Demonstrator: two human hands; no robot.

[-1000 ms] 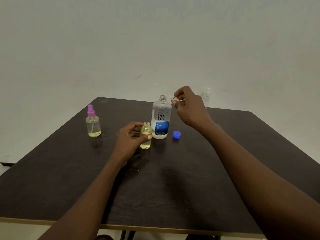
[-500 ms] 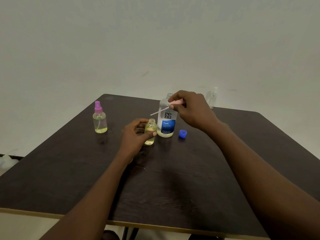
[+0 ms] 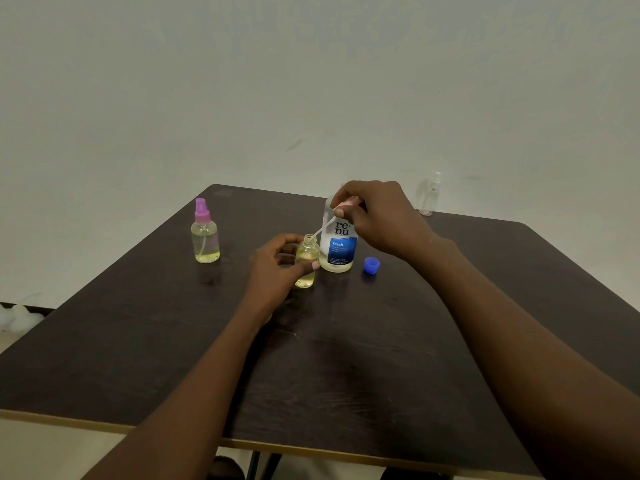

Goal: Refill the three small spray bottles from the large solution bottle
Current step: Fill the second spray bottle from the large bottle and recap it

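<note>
- Now I am wrapping my left hand (image 3: 277, 268) around the small open bottle (image 3: 307, 259) mid-table, steadying it.
- My right hand (image 3: 374, 216) is pinching the pink sprayer head (image 3: 346, 202); its tube (image 3: 322, 230) should be going in straight.
- Behind, the solution bottle (image 3: 337, 244) and blue cap (image 3: 371, 265) are crowding close; the table's (image 3: 138, 341) near edge is offering room.

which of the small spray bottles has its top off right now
The small bottle in the left hand, beside the large solution bottle; the other two keep their spray tops.
</note>
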